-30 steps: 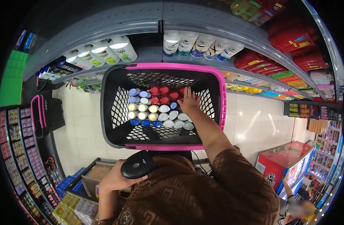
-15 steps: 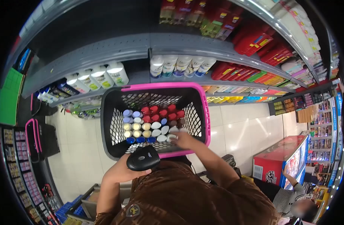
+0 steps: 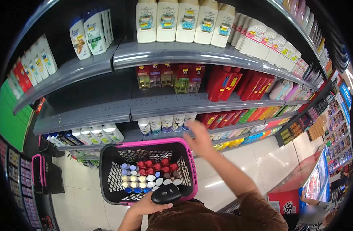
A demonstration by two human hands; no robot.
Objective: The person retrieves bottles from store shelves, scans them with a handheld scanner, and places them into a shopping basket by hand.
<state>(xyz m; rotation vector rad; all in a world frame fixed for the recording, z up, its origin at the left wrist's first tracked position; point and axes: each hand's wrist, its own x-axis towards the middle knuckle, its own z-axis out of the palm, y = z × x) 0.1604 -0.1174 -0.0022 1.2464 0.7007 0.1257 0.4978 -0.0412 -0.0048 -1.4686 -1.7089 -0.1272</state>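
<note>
My left hand (image 3: 147,205) is wrapped round a black handheld barcode scanner (image 3: 166,194), held over the near rim of the shopping basket. The black basket with a pink rim (image 3: 157,143) contains rows of upright bottles; their red caps (image 3: 149,164), white caps (image 3: 150,178) and blue caps (image 3: 138,190) face up. Above the basket's far right corner, my right hand (image 3: 202,140) stretches toward a row of white bottles (image 3: 166,124) on the lower shelf. Its fingers look apart and slightly blurred, with nothing visible in them. Whether they touch the nearest bottle I cannot tell.
Shelves ahead hold white shampoo bottles (image 3: 188,23), red bottles (image 3: 222,85) and boxed bottles (image 3: 155,77). A second black and pink basket (image 3: 49,175) is at left. To the right are a red and blue freezer (image 3: 317,184) and another person's striped sleeve (image 3: 323,208).
My right hand has left the bottles in the basket and moved up to the lower shelf. The view has tilted up, showing more shelves. My left hand still holds the scanner.
</note>
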